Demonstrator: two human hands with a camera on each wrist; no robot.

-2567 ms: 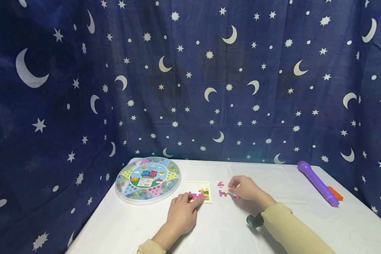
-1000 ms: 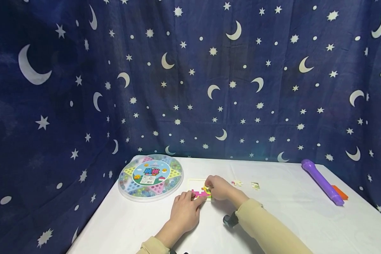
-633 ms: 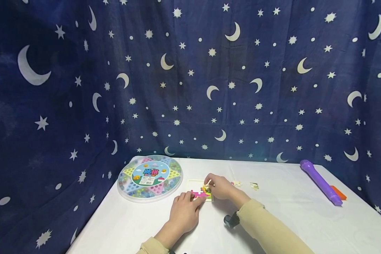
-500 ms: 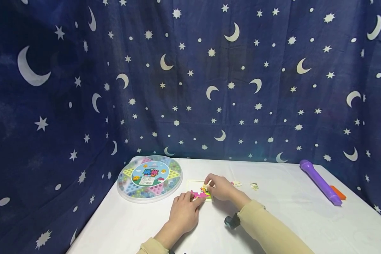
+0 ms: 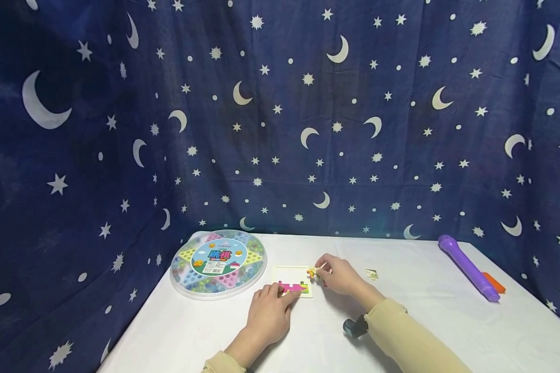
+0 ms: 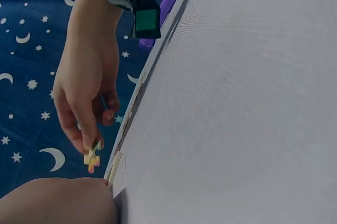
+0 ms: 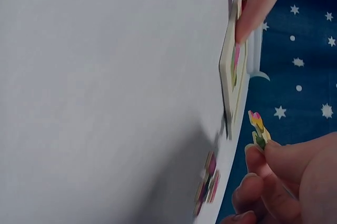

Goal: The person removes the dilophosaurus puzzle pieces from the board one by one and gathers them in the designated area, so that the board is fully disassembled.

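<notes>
While right hand [image 5: 339, 276] pinches piece [image 7: 259, 125], starry curtain [image 5: 289, 119] backs table [image 5: 424, 285].

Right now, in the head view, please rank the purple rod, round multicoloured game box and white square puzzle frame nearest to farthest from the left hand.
1. Puzzle frame, touching the hand.
2. Game box, to the left.
3. Purple rod, far right.

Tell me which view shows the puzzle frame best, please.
Head view, where the puzzle frame shows nearly whole from above. Right wrist shows it steeply foreshortened; left wrist shows only an edge sliver.
</notes>
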